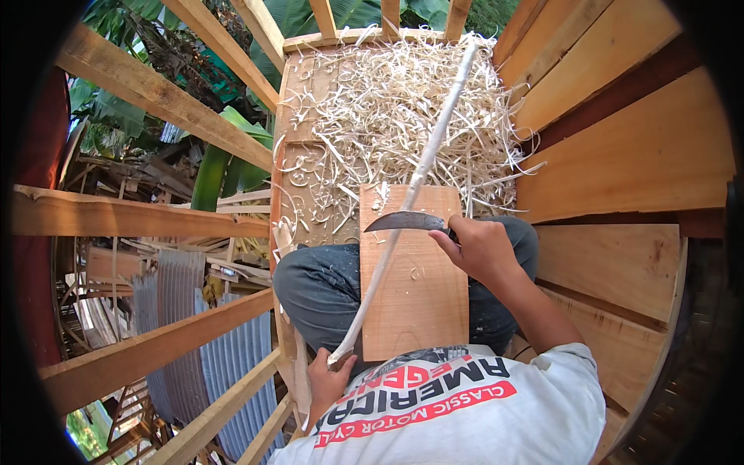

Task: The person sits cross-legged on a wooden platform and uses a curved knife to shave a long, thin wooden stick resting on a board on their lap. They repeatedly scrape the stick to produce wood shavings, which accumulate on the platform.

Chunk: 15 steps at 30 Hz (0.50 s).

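A long, pale, peeled stick (423,164) slants from my lap up and away to the far right, over the heap of shavings. Its near end is gripped in my left hand (330,377), low by my left hip. My right hand (482,246) is closed round the handle of a curved knife (403,222), whose dark blade points left and lies across the stick. Most of the handle is hidden in my fist. Beneath them a flat wooden board (418,302) rests over my crossed legs, with a few small curls of wood on it.
A big heap of thin wood shavings (411,108) covers much of the plank floor (298,174) ahead. Wooden rails (139,215) fence the left side and far end. A plank wall (620,163) stands close on my right. Corrugated metal sheets (236,364) lie beyond the left rails.
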{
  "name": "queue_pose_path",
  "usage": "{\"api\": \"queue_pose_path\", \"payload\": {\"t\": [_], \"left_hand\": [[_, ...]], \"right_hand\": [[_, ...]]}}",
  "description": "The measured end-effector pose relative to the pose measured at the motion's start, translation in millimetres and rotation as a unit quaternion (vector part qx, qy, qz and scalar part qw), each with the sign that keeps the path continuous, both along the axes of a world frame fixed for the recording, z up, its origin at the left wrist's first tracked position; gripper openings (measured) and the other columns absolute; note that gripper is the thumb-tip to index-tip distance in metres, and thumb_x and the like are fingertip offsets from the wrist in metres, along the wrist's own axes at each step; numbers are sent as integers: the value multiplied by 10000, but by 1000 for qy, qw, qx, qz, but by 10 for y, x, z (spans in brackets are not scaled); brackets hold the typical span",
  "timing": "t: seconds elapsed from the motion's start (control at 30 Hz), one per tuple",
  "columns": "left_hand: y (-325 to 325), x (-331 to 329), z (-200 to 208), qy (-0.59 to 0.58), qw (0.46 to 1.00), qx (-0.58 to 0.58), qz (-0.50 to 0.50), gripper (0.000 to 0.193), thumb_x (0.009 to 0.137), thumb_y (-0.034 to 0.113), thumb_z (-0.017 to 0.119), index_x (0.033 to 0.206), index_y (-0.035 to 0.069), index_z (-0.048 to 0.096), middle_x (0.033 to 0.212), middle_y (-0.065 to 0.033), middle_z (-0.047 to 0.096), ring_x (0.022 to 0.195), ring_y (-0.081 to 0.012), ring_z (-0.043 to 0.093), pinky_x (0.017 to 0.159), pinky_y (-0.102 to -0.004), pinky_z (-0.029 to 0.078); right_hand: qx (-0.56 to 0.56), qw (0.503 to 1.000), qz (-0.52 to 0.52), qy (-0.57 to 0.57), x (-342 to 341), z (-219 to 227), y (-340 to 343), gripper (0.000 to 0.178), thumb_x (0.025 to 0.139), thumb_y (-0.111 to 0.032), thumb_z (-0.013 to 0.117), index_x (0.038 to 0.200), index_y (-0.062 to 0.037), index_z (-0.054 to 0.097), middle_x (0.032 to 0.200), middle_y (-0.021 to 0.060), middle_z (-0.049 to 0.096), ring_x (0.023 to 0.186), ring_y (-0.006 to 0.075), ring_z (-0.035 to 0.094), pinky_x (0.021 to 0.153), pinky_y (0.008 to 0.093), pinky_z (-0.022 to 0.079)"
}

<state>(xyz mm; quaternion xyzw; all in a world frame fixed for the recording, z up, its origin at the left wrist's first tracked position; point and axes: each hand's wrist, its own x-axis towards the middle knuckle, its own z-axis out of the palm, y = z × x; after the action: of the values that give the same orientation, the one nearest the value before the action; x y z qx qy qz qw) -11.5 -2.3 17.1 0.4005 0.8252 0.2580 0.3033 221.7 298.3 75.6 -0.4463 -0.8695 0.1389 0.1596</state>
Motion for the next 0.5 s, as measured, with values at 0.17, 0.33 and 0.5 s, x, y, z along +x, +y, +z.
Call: {"api": "queue_pose_path", "payload": {"t": [0.17, 0.33, 0.5], "left_hand": [[-39, -44, -55, -2, 1000, -22, -18, 327, 719, 189, 811, 776, 4, 548, 651, -132, 625, 592, -178, 601, 539, -326, 442], [-12, -34, -52, -15, 1000, -22, -16, 379, 723, 247, 805, 757, -1, 520, 688, -196, 615, 646, -383, 620, 549, -399, 452], [49, -4, -52, 2, 1000, -13, -19, 399, 714, 267, 811, 750, 1, 517, 678, -197, 613, 651, -385, 623, 547, -400, 459]], "right_hand": [[-4, 999, -44, -5, 120, -145, 88, 434, 879, -423, 607, 650, -63, 530, 501, 122, 540, 469, 308, 580, 440, 383, 457], [-45, 999, 4, -22, -38, -176, 19, 393, 872, -386, 629, 678, -54, 549, 535, 147, 546, 501, 337, 576, 465, 403, 453], [-14, 1000, -25, -6, -41, -339, 227, 483, 878, -479, 583, 640, -60, 546, 514, 112, 554, 477, 301, 593, 455, 388, 476]]}}
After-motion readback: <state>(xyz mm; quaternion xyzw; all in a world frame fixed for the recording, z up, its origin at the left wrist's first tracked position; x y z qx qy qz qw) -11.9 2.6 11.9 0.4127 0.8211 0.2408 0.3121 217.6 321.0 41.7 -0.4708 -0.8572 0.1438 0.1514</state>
